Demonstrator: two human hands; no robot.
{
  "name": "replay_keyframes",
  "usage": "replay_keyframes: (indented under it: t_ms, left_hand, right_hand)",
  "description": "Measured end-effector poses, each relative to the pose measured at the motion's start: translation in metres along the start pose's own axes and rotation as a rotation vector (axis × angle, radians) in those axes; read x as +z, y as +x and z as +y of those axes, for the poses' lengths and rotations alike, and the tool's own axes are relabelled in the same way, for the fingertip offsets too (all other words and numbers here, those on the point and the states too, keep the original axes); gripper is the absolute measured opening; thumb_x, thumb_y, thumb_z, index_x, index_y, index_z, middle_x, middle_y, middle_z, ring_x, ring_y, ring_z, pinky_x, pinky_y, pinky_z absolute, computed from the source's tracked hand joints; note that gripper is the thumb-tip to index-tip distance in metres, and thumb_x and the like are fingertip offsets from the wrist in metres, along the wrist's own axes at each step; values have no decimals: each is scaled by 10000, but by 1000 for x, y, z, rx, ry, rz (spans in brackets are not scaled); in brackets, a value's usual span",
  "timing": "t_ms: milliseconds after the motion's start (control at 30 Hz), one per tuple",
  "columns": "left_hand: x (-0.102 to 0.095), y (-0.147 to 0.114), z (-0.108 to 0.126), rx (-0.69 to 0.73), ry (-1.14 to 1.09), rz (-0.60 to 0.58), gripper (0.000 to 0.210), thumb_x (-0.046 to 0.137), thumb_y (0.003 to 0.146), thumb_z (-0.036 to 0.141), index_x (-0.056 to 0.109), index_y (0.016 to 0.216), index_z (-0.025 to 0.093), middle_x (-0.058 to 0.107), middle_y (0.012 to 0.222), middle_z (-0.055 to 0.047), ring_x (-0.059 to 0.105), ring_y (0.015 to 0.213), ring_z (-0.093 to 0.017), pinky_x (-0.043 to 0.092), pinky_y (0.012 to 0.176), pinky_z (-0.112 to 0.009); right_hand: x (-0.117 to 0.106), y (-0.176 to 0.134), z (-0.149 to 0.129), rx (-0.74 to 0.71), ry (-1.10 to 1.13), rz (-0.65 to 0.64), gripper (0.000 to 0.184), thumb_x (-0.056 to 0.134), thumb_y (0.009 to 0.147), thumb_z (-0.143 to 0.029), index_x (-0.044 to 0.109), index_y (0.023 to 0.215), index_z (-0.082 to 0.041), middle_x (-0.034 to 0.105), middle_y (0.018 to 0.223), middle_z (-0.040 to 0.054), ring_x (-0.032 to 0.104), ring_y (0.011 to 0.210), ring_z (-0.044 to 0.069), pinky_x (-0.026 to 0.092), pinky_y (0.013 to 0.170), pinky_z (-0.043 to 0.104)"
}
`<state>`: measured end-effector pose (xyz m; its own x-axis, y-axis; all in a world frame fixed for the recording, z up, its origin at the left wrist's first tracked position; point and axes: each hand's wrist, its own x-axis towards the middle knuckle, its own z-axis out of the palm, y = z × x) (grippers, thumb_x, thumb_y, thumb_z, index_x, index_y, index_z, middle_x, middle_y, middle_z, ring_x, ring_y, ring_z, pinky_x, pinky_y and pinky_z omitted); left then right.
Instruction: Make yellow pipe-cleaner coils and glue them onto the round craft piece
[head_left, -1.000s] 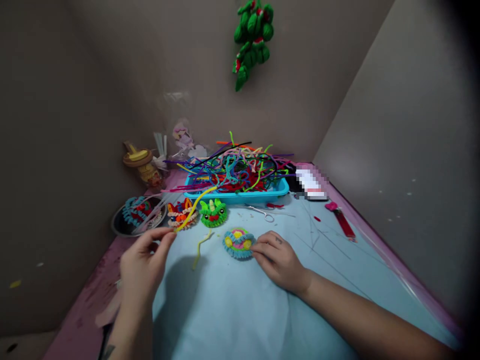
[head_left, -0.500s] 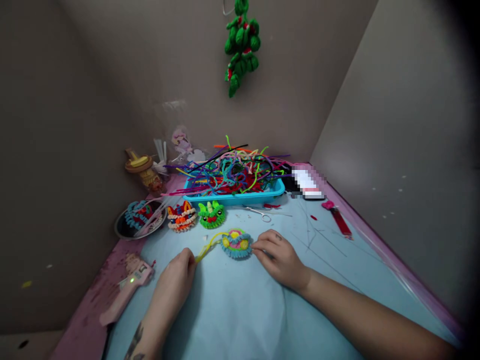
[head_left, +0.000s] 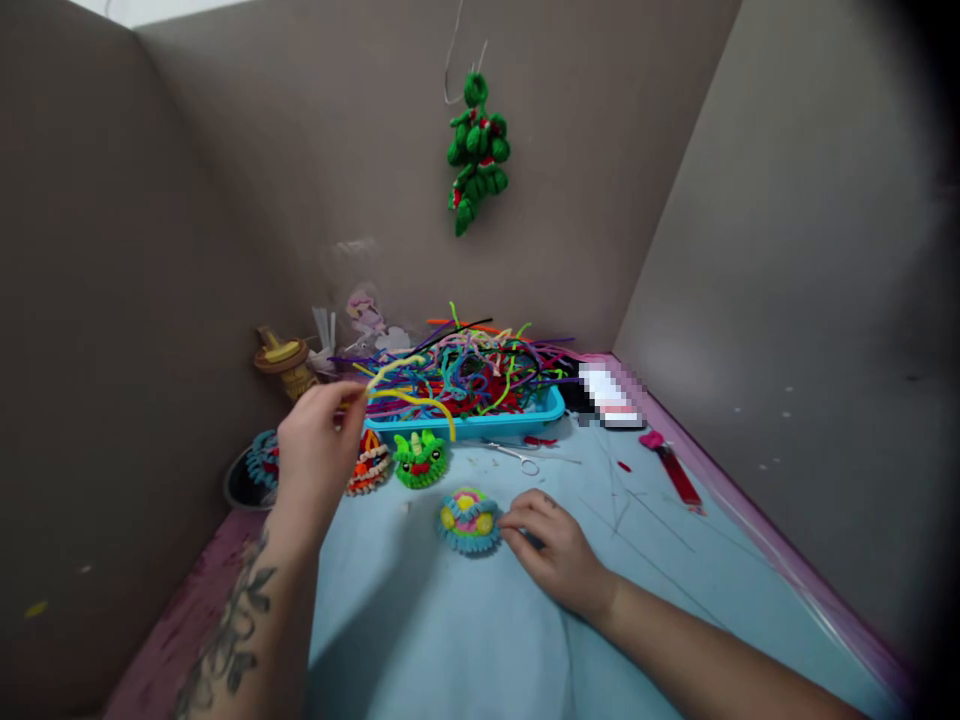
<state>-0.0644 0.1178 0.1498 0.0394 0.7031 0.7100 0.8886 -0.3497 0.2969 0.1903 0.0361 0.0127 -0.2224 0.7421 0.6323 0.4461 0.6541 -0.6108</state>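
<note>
Raised over the left side of the table, my left hand (head_left: 319,440) pinches yellow pipe cleaners (head_left: 421,400), whose loose ends stick out to the right in front of the tray. On the table lies a rounded pipe-cleaner piece (head_left: 469,522) in blue, pink and yellow. My right hand (head_left: 555,550) rests beside it, its closed fingertips gripping the piece's right edge. Just behind stand a green pipe-cleaner lion head (head_left: 421,458) with eyes and a red mouth, and an orange one (head_left: 367,464) partly covered by my left hand.
A blue tray (head_left: 480,425) heaped with many-coloured pipe cleaners stands at the back. Scissors (head_left: 517,458) lie before it. To the right are a blurred phone (head_left: 611,395) and a red strip (head_left: 679,478). A bowl (head_left: 244,482) sits at left; green ornaments (head_left: 478,150) hang above.
My left hand has risen up and to the left, carrying the yellow pipe cleaners away from the rounded piece. My right hand stays at that piece. The view has tipped upward.
</note>
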Motion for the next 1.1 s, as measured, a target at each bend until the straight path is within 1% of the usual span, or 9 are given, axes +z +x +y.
replay_keyframes:
  t_ms: [133,367,467,567,633,767,900,1000,1100]
  left_hand:
    - [23,49,-15,-25,39,172,185,518,838,263,663,895,164,669,868,-55,612,830,-181,478,791,-301]
    - [11,99,-38,-128,-75,549,306,438,907,330,559,1085,113,617,973,-43,590,816,-136,469,739,-283]
    - [35,85,-33,-54,-1,241,210,493,860,279,631,926,136,638,894,-42,597,851,-157,464,780,-278]
    - [66,60,-35,-50,94,-233,236,458,851,235,639,951,121,658,946,-95,607,885,-185,458,817,-294]
    - [71,49,-47,-26,102,-376,237,556,795,278,658,965,148,676,981,-86,615,901,-195,458,818,-280]
    - [30,49,-96,-163,219,-418,297,490,814,276,656,996,109,689,952,-102,621,852,-201,455,749,-273]
    - [-23,42,-142,-257,279,-818,86,593,627,181,674,624,153,645,558,-5,572,555,-151,411,549,-213]
    - [-30,18,-153,-252,207,-1039,105,589,536,119,636,494,204,624,481,19,562,505,-159,403,491,-215]
    - [-14,-7,-152,-210,170,-1040,175,521,596,125,669,578,218,688,623,-3,617,619,-183,440,596,-239]
  right_hand:
    - [0,1,0,13,1,11,134,548,830,-106,643,849,-199,592,795,42,576,761,161,484,687,288]
    - [0,5,2,36,30,-12,144,533,839,-116,644,862,-204,587,790,44,574,762,166,487,676,291]
    - [1,6,2,42,41,-24,150,528,840,-110,644,859,-204,589,787,44,574,756,166,488,673,294]
    - [0,4,2,38,35,-27,149,530,837,-103,642,857,-201,590,792,45,576,755,165,489,676,295]
    - [-1,3,2,38,24,-25,152,527,839,-100,639,865,-199,588,795,46,577,756,166,490,677,296]
    - [-2,0,4,26,2,-29,161,516,848,-99,631,887,-204,587,810,49,581,766,170,496,680,298]
    - [0,0,2,0,-2,-54,164,510,855,-102,627,896,-210,586,810,50,586,767,172,504,671,294]
    - [2,1,2,-8,-15,-65,156,517,856,-112,629,888,-215,589,805,49,593,760,173,512,664,292]
    - [3,1,3,-14,-44,-49,154,527,856,-127,634,906,-225,599,819,53,603,770,181,521,665,299]
